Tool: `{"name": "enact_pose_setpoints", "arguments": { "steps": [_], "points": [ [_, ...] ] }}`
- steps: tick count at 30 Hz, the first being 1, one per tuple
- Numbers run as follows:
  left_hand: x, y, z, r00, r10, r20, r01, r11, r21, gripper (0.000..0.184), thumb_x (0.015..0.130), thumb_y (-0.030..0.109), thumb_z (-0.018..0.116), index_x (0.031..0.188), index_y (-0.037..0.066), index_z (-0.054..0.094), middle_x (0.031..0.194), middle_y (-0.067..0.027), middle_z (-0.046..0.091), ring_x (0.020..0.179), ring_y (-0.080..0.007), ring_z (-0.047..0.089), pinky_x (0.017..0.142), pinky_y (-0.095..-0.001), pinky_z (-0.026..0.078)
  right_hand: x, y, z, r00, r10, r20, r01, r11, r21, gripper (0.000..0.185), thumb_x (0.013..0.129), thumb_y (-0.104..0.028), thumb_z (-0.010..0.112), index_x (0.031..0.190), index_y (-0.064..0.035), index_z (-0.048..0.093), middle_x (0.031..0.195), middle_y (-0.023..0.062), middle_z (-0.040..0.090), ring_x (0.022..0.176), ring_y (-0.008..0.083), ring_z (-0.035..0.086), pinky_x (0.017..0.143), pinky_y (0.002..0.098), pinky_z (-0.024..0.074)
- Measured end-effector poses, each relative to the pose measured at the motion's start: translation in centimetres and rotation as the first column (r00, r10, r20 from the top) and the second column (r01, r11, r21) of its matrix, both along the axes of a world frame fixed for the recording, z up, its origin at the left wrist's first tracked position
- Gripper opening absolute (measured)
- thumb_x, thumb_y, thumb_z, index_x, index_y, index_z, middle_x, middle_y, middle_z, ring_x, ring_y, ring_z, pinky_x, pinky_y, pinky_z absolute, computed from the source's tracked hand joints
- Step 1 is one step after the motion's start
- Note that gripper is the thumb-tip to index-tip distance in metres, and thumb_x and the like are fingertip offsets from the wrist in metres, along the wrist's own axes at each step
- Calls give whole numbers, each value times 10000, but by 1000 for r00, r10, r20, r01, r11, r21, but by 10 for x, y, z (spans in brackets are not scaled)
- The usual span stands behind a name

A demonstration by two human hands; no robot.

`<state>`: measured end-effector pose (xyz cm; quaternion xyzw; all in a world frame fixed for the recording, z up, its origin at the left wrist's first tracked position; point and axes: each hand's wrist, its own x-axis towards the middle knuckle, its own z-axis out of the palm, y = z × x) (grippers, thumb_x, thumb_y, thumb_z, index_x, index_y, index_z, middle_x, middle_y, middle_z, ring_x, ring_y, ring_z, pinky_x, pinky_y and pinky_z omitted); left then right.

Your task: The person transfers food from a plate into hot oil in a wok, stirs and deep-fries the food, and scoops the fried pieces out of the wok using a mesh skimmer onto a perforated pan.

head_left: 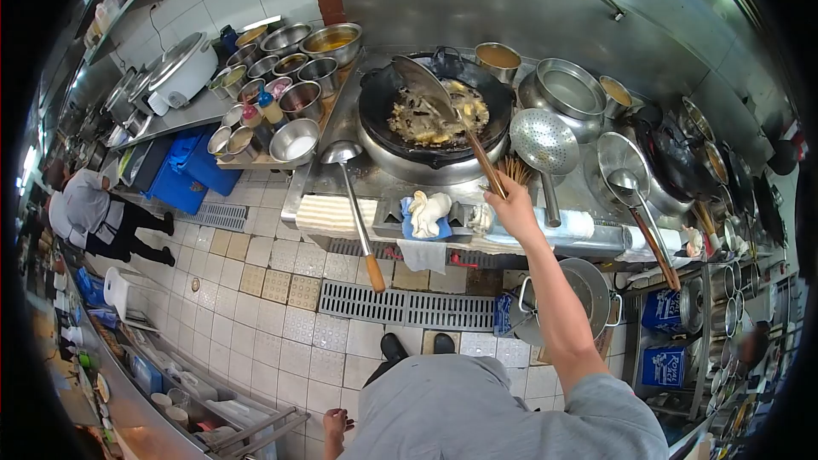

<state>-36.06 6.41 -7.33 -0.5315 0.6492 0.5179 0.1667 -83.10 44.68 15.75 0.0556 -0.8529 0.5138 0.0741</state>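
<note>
My right hand [509, 202] is closed round the wooden handle of a wok spatula [426, 89] with a broad metal head. Its head is tilted inside a black wok [375, 111], over bubbling oil with yellowish and dark pieces of food [439, 115]. Low beside my body hangs my left hand [337, 422], its fingers curled and nothing visible in them. To the left of the wok, a ladle [342, 153] lies across the stove edge, its wooden handle sticking out. A perforated skimmer [545, 141] rests just right of the wok.
Metal bowls of ingredients [298, 98] crowd the left side. A mesh strainer [624, 153], a metal basin [569, 85] and more woks [669, 153] stand right. Folded cloths [336, 211] line the stove front. Below my right arm is a large pot [588, 290]. Another person [94, 209] stands far left.
</note>
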Motion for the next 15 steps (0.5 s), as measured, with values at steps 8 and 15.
{"name": "enact_pose_setpoints", "arguments": {
  "steps": [8,15],
  "points": [
    [30,-16,-28,997,-9,79,6,999,40,216,786,74,579,966,-37,536,674,-96,547,543,-253,615,469,-374,547,-19,-8,-28,998,-22,53,28,993,-112,427,776,-73,622,1188,-1,534,950,93,626,871,151,560,789,263,419],
    [18,-20,-15,1000,-18,12,17,998,67,247,784,79,590,988,-41,523,731,-113,563,579,-255,628,490,-371,545,-23,-7,-26,982,-185,-32,180,976,-120,399,784,-50,613,1176,-12,548,859,28,607,754,101,527,707,239,425]
  ]
}}
